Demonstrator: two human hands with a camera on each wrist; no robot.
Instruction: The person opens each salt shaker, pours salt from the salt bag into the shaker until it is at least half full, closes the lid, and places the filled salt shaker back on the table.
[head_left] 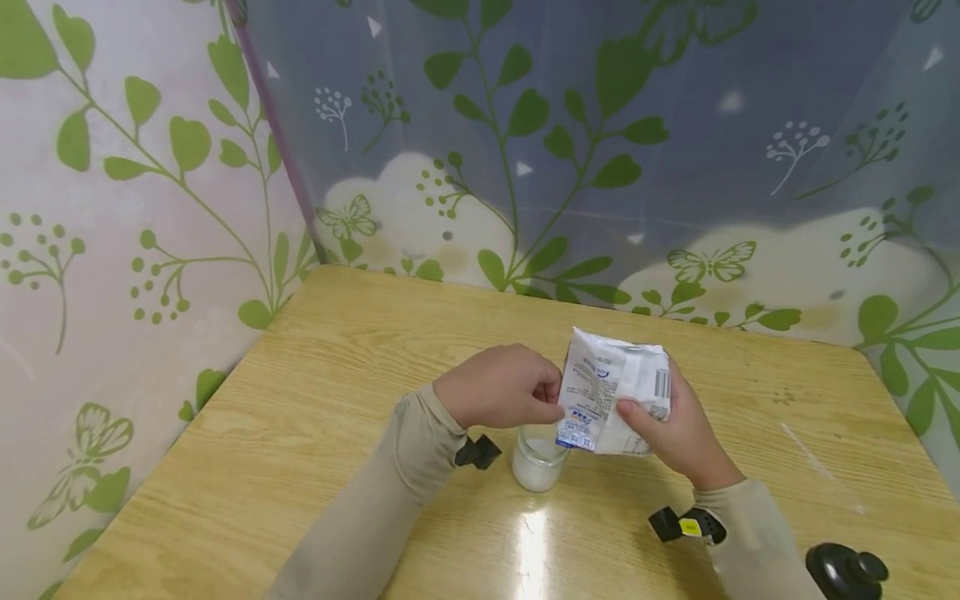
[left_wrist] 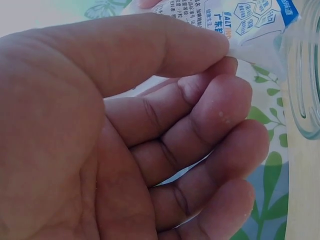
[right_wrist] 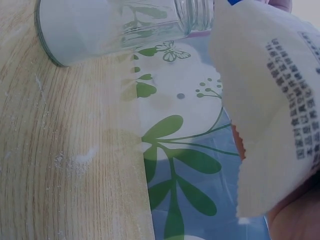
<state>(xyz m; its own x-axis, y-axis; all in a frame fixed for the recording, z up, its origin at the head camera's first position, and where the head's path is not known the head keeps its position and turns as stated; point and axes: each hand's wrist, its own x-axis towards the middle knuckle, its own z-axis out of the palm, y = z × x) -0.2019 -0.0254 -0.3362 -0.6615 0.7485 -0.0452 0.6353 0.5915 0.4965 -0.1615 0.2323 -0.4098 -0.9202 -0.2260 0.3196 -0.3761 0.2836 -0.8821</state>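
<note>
A white paper-like salt bag point(head_left: 611, 375) with blue and black print is held tilted above a glass jar point(head_left: 537, 467), its lower left corner over the jar's mouth. My right hand point(head_left: 686, 429) grips the bag's right side, thumb across its face. On the opposite side my left hand point(head_left: 502, 387) pinches the bag's edge between thumb and index finger; its other fingers are loosely curled in the left wrist view. White contents point(right_wrist: 75, 30) fill the jar's lower part in the right wrist view. A few white grains stick to a left fingertip point(left_wrist: 225, 107).
The jar stands on a wood-grain table point(head_left: 360, 333). White grains point(right_wrist: 82, 157) are scattered on the tabletop near the jar. A black knobbed object point(head_left: 847, 571) sits at the lower right, beside the right sleeve. Leaf-patterned walls point(head_left: 525, 167) border the table behind and on the left.
</note>
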